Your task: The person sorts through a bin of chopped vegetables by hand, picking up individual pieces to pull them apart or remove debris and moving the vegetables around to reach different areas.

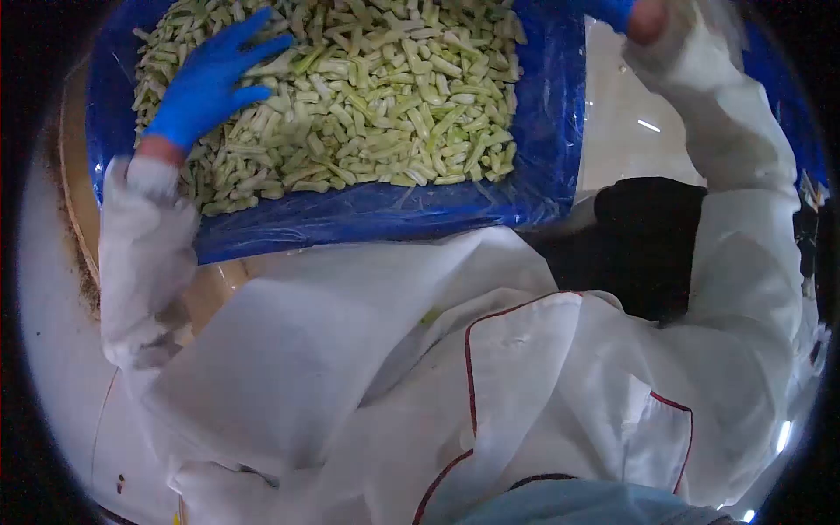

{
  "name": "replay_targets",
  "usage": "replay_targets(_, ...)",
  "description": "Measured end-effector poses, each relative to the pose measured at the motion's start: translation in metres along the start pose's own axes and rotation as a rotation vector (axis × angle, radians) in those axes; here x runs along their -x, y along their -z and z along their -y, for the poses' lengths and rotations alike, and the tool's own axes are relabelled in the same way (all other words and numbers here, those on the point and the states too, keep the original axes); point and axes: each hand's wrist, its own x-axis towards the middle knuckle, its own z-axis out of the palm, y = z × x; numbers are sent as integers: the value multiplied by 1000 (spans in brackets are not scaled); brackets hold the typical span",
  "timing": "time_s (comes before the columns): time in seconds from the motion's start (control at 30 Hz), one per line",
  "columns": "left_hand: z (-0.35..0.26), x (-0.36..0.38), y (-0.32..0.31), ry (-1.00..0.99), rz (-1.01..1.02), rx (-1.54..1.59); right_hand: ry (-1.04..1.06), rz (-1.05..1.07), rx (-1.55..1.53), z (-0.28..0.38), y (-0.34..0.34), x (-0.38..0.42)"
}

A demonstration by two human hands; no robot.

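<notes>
My left hand (213, 85), in a blue glove, rests on the left side of a heap of pale green cut vegetable pieces (394, 105). Its fingers are spread and point up and to the right, with nothing seen in them. The pieces are short and stick-like; their exact kind I cannot make out. They fill a container lined with blue plastic film (376, 210). At the top edge, right of the container, is my right hand (623, 14), also gloved in blue. Most of it lies outside the picture, so its fingers are hidden.
A shiny pale floor (643, 122) shows right of the container. More blue plastic (779, 79) appears at the far right, beyond my right sleeve. Below that sleeve is a dark shape (652, 245). My white coat (542, 385) fills the lower part of the view.
</notes>
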Motion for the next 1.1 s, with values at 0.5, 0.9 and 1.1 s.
replay_targets(0.5, -29, 126, 1, 685, 201, 564, 11, 576, 151, 56, -52, 26)
replay_targets(0.9, -69, 81, 41, 465, -190, 157, 185, 258, 324, 64, -87, -16)
replay_targets(1.1, -69, 95, 34, 507, -177, 60, 139, 78, 122, -9, -50, -8)
